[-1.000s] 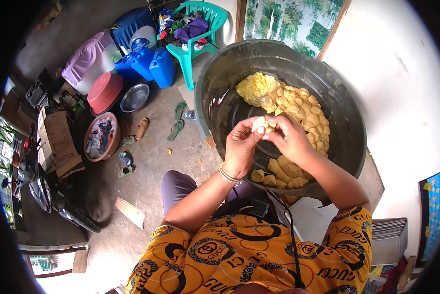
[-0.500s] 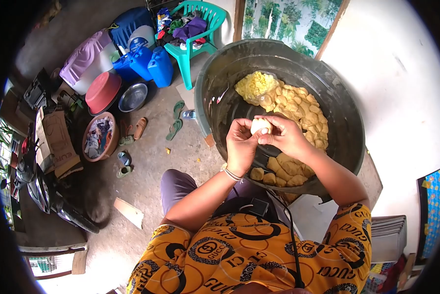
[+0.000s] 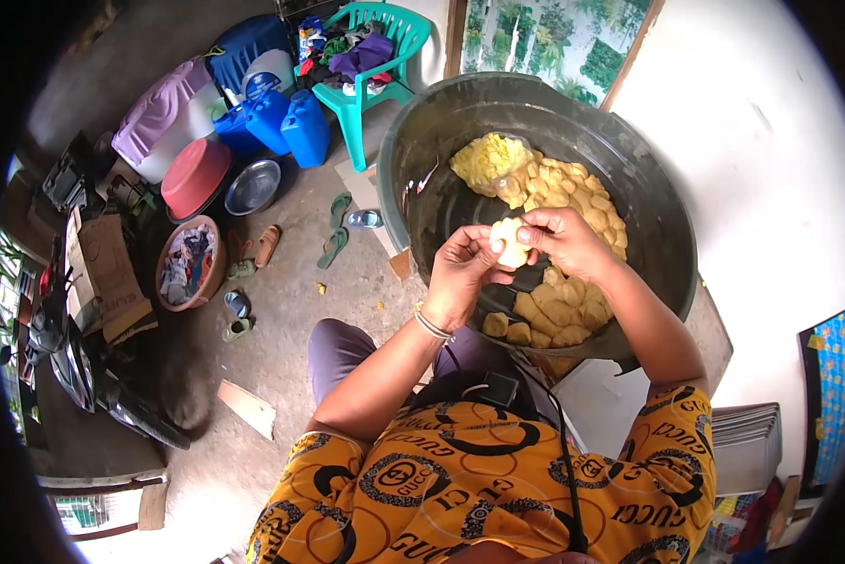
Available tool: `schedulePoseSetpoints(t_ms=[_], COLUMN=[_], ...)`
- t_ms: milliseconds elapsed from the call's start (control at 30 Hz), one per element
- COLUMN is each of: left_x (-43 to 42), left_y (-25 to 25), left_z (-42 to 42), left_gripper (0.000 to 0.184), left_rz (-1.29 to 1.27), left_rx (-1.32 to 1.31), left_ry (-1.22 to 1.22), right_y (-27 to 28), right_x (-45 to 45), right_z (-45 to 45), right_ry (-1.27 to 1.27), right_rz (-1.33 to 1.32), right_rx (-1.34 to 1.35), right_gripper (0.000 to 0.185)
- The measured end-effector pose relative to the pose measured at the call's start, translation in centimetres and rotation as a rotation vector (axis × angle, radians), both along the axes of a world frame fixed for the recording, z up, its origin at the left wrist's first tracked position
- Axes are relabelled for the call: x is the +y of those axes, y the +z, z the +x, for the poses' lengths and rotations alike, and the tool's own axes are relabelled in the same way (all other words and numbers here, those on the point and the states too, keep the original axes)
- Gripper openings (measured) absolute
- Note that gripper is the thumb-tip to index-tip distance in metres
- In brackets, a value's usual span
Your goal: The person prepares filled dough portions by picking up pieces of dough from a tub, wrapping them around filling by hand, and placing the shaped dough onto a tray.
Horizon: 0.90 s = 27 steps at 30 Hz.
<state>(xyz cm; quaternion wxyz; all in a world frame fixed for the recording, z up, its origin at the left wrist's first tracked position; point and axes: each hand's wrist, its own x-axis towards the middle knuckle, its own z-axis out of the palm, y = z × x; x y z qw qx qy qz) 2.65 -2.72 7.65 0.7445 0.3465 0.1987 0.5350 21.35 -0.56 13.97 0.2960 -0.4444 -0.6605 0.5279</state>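
Observation:
Between my two hands is a pale yellow piece of dough [image 3: 510,242], pinched from both sides above a large dark basin [image 3: 662,202]. My left hand [image 3: 460,273] grips its left side with fingers and thumb. On its right side, my right hand [image 3: 570,242] pinches it. Many tan dough lumps [image 3: 573,193] lie along the basin's right side, and larger ones [image 3: 559,310] rest near its front. A clear bag of yellow bits [image 3: 491,163] sits at the basin's back left.
A green chair [image 3: 355,108] with clothes stands behind left, beside blue jugs [image 3: 305,130]. Slippers [image 3: 333,246] and a laundry basin [image 3: 217,273] are on the floor. Metal trays [image 3: 747,442] are stacked at the right, and a motorcycle [image 3: 74,362] stands far left.
The dough piece now looks flatter and more spread between my fingers. My right hand has shifted slightly up and right, and the view has moved a little.

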Motion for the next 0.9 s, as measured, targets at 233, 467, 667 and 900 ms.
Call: schedulePoseSetpoints(t_ms=[233, 467, 667, 900], left_x=[0.8, 1.0, 1.6, 1.2], left_y=[-2.0, -5.1, -5.7, -5.5], left_z=[-1.9, -1.7, -1.7, -2.2], left_gripper=[0.040, 0.029, 0.028, 0.025], left_rz=[0.153, 0.314, 0.297, 0.308], left_rx=[0.299, 0.493, 0.488, 0.605], left_ry=[0.127, 0.141, 0.101, 0.051], right_y=[1.7, 5.1, 2.0, -7.3], right_x=[0.8, -8.9, -22.0, -29.2], right_z=[6.6, 19.2, 26.6, 25.4], right_ry=[-0.408, -0.827, -1.412, -1.386], right_rz=[0.020, 0.242, 0.466, -0.097], right_rx=[0.287, 0.693, 0.268, -0.423], right_gripper=[0.026, 0.032, 0.029, 0.026])
